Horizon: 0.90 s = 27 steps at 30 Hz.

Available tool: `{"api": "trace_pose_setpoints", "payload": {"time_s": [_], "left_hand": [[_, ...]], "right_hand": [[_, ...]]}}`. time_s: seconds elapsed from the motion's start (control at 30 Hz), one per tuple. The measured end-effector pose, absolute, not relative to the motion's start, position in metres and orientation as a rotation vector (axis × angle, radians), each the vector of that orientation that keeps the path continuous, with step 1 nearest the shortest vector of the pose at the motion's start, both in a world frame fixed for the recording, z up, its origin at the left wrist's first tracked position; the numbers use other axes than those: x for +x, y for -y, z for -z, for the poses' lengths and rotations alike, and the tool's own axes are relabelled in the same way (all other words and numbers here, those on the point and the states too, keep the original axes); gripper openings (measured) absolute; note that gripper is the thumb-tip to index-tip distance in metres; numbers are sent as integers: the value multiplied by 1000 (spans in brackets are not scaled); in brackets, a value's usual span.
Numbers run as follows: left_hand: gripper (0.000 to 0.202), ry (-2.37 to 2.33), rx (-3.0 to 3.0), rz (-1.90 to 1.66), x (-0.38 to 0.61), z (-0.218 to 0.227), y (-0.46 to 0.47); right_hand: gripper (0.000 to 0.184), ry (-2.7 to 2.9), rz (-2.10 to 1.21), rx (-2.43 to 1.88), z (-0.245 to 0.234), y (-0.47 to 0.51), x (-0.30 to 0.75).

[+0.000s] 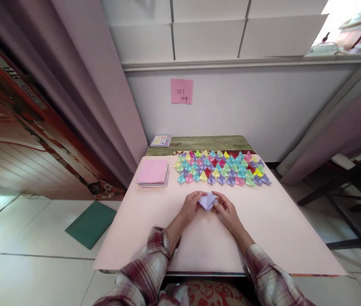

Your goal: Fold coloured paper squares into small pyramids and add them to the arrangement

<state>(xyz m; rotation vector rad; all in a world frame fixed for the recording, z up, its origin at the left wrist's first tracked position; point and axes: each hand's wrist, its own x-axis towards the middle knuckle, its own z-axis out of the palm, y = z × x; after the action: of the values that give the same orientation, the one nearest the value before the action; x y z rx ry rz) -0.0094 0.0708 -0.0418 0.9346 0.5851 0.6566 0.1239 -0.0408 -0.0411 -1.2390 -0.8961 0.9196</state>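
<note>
A small lilac folded paper piece point(207, 200) lies on the pale pink table cover point(263, 229), pinched from both sides. My left hand point(191, 205) grips its left edge with curled fingers. My right hand point(225, 210) grips its right edge the same way. Beyond my hands, several finished folded paper shapes point(221, 167) in many colours sit in tight rows. A stack of pink square paper sheets point(153, 172) rests at the table's left.
A small box with coloured squares point(160, 140) lies at the far left of the wooden table end. A pink note point(181, 91) is stuck to the wall. A green mat point(90, 223) lies on the floor at left, and dark chair legs point(342, 191) stand at right.
</note>
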Motion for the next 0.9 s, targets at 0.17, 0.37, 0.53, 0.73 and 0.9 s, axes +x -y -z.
{"api": "trace_pose_setpoints", "payload": {"time_s": [0.17, 0.37, 0.53, 0.73, 0.9], "left_hand": [[37, -545, 941, -645, -14, 42, -68], [34, -535, 978, -663, -15, 44, -67], [37, -545, 990, -658, -17, 47, -67], [38, -551, 1135, -679, -21, 47, -64], [36, -528, 1213, -677, -25, 44, -62]], "right_hand": [[54, 956, -873, -1248, 47, 44, 124], [52, 1005, -905, -1229, 47, 44, 120], [40, 982, -919, -1251, 51, 43, 119], [34, 911, -787, -1412, 56, 39, 114], [36, 859, -763, -1400, 54, 38, 111]]}}
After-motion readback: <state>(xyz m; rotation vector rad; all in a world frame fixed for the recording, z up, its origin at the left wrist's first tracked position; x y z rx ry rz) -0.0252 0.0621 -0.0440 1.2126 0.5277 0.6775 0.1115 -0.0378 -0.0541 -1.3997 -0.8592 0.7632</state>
